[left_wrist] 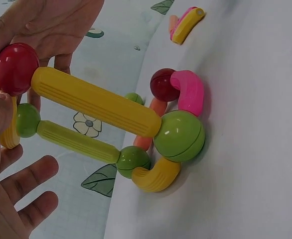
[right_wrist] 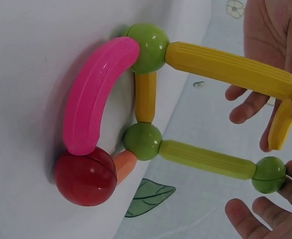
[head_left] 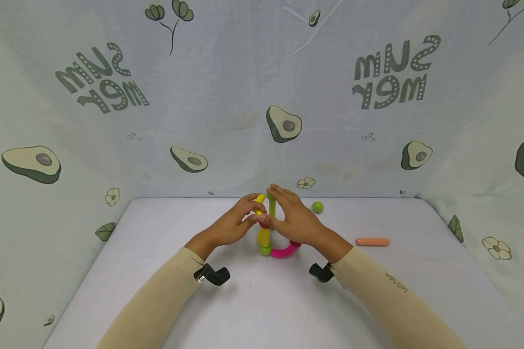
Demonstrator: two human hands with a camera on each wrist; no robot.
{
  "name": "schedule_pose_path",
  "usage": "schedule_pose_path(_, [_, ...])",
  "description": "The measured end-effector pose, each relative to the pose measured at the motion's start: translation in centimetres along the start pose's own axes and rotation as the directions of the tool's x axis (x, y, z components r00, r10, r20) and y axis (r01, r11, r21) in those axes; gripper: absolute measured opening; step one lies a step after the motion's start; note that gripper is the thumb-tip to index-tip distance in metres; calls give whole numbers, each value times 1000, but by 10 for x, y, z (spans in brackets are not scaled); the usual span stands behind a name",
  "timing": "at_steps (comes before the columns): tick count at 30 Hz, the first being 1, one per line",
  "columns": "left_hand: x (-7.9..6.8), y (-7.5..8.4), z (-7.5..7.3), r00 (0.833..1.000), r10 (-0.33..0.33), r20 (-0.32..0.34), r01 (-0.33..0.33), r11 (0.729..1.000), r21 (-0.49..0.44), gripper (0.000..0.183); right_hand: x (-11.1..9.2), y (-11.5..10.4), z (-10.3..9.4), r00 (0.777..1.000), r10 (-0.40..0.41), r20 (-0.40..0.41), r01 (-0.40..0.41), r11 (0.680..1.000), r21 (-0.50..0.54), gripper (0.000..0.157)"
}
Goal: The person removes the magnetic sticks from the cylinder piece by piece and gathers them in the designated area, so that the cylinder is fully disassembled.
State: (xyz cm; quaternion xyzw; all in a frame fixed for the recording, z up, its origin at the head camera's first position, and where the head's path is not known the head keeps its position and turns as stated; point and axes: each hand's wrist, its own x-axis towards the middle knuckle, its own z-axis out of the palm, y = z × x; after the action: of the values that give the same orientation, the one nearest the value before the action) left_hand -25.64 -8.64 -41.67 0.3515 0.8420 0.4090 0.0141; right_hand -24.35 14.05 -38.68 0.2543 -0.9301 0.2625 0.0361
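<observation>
A frame of toy rods and balls stands on the white table (head_left: 244, 300). Its base joins two green balls and a red ball (right_wrist: 86, 177) by a pink curved rod (right_wrist: 88, 99), a yellow curved rod (left_wrist: 157, 175) and an orange rod. A straight yellow rod (left_wrist: 96, 102) rises to an upper red ball (left_wrist: 16, 68); a light green rod (right_wrist: 206, 159) rises to an upper green ball (right_wrist: 269, 175). My left hand (head_left: 230, 225) pinches another yellow curved rod (right_wrist: 281, 125) against the upper red ball. My right hand (head_left: 299, 218) touches that ball with its thumb and the upper green ball with extended fingers.
A loose green ball (head_left: 317, 207) lies at the back, right of the frame. Farther right is a loose orange rod (head_left: 372, 242). Yellow and pink pieces (left_wrist: 188, 26) lie beyond in the left wrist view. A printed cloth (head_left: 227, 97) hangs behind the table.
</observation>
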Motion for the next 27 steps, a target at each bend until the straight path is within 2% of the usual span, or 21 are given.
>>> schedule_pose_path(16, [-3, -2, -3, 1000, 24, -16, -23, 998, 58, 18, 1, -2, 0, 1000, 13, 3, -13, 1000, 1, 72])
schedule_pose_path(27, [-21, -16, -10, 996, -75, -42, 79, 991, 112, 26, 0, -3, 1, 1000, 26, 11, -26, 1000, 8, 79])
